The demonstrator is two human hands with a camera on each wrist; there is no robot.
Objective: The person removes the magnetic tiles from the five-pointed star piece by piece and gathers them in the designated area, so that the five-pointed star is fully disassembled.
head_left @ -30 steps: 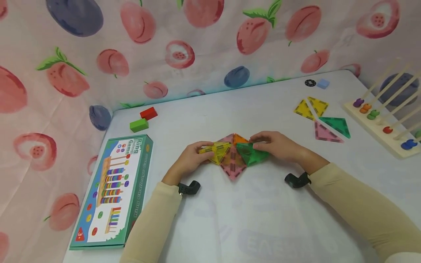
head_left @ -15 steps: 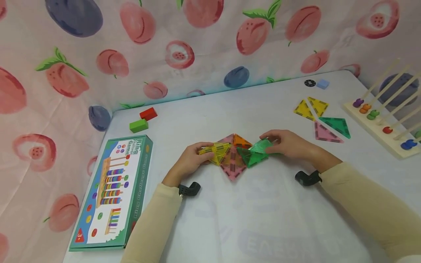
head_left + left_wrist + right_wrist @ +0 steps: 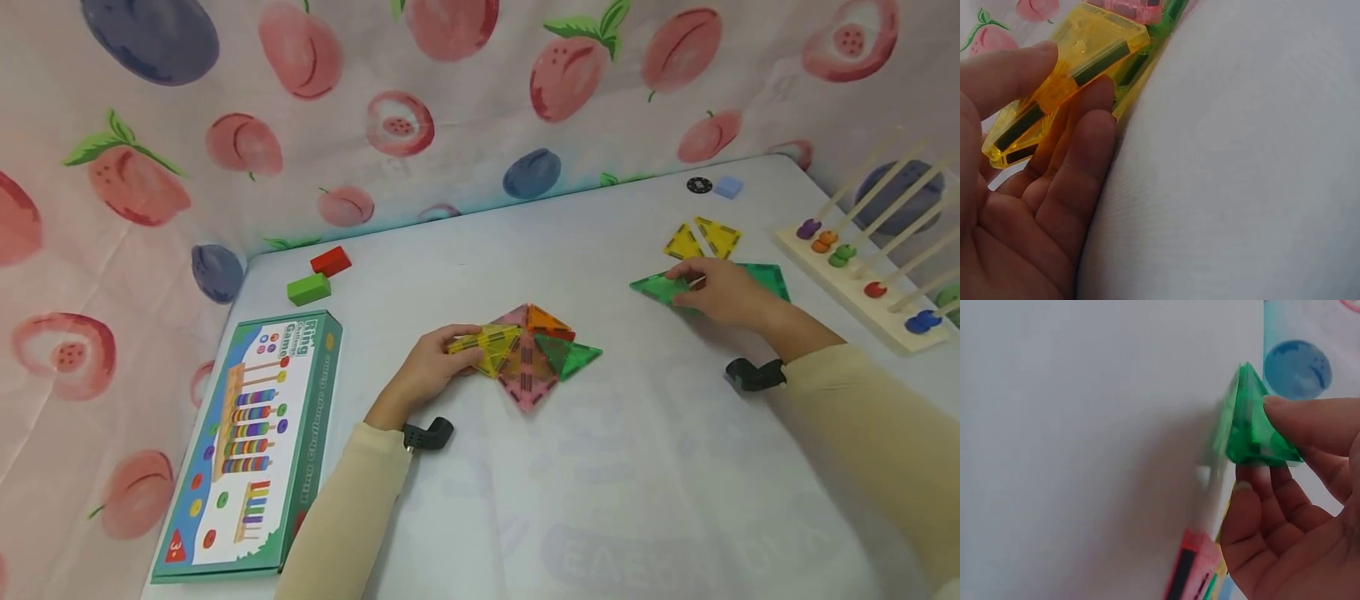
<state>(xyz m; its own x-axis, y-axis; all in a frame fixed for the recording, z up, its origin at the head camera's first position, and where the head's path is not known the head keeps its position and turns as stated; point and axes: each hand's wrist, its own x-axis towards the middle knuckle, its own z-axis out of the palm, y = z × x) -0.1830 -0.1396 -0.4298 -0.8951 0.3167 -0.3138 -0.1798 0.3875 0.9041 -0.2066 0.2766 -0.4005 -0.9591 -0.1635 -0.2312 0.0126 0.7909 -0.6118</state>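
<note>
My left hand (image 3: 431, 367) pinches a yellow magnetic tile (image 3: 491, 343) between thumb and fingers, at the left side of a joined cluster of translucent tiles. In that cluster are a pink tile (image 3: 527, 392), an orange tile (image 3: 547, 319) and a green tile (image 3: 581, 357) that sticks out to the right. The left wrist view shows the yellow tile (image 3: 1079, 56) tilted, with dark strips along its edge. Away to the right, my right hand (image 3: 723, 292) pinches a separate green triangular tile (image 3: 660, 288). Under that hand in its wrist view lies a loose pink tile (image 3: 1192, 565), hidden in the head view.
Two loose yellow triangles (image 3: 684, 242) and a green triangle (image 3: 767, 282) lie beyond the right hand. Farther right stands a wooden peg rack (image 3: 862, 292) with rings. A game box (image 3: 251, 433), a green block (image 3: 308, 289) and a red block (image 3: 331, 261) are at left.
My right hand has pulled a green tile off the right of the cluster and carried it right, toward the loose triangles. The left hand keeps its grip on the yellow tile.
</note>
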